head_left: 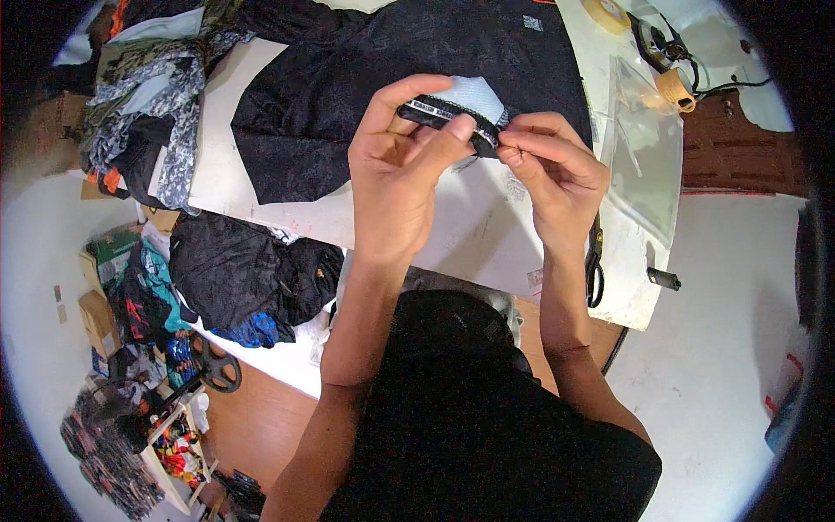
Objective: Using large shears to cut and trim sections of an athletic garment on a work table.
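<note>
My left hand [396,174] grips a small fabric piece [474,94] with a pale blue mesh face and a black edge band carrying a white printed strip, its thumb pressed on the band. My right hand [561,183] pinches the band's right end between thumb and fingers, with the other fingers curled. The piece is held up over a large black garment [313,78] spread on a white table [209,174]. Black-handled scissors [595,278] lie at the table's right side, below my right hand.
Camouflage and dark clothes [148,78] are heaped at left, more garments [226,261] lower down. At right are tape rolls [600,10], clear plastic [648,174] and a small black object [663,278] at the table's edge. Cluttered shelving [174,435] stands at lower left.
</note>
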The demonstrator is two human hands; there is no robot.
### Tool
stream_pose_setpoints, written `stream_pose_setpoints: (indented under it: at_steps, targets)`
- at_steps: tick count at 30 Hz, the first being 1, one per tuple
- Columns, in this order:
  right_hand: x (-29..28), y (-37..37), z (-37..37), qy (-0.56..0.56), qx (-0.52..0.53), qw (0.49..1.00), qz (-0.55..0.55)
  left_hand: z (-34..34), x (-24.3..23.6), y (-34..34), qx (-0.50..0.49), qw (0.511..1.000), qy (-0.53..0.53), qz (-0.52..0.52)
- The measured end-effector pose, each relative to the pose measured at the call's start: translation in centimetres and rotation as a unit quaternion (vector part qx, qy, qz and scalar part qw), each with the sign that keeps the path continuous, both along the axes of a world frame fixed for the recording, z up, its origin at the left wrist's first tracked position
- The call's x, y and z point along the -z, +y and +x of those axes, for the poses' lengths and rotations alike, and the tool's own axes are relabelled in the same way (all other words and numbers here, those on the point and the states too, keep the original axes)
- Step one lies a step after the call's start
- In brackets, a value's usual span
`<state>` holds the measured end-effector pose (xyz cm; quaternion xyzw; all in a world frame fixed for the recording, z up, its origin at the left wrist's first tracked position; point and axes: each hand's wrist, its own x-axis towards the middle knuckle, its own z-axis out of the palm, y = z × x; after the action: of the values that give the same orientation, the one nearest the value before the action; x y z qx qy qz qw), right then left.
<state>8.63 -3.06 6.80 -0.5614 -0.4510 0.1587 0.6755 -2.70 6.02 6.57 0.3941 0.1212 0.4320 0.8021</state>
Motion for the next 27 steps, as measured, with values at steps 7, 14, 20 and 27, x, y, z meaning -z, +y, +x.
stream_pose_setpoints:
  at_steps: [7, 14, 20, 27]
  targets:
    - [-0.6, -0.6, -0.6, 0.029, 0.018, 0.998, 0.046, 0.5, -0.1, -0.1, -0.064, 0.995, 0.061, 0.054]
    - [1.0, -9.1, 1.4, -0.125, 0.277, 0.918, -0.256, 1.8, 1.2, 0.8, -0.026, 0.999, 0.024, 0.004]
    - [7.3, -20.3, 1.6, -0.240, 0.374, 0.774, -0.451, 4.5, 2.5, -0.4, 0.005, 0.999, 0.048, 0.011]
    - [9.3, -22.1, 0.5, -0.224, 0.368, 0.723, -0.540, 4.1, 3.6, -3.7, 0.061, 0.994, 0.086, 0.016]
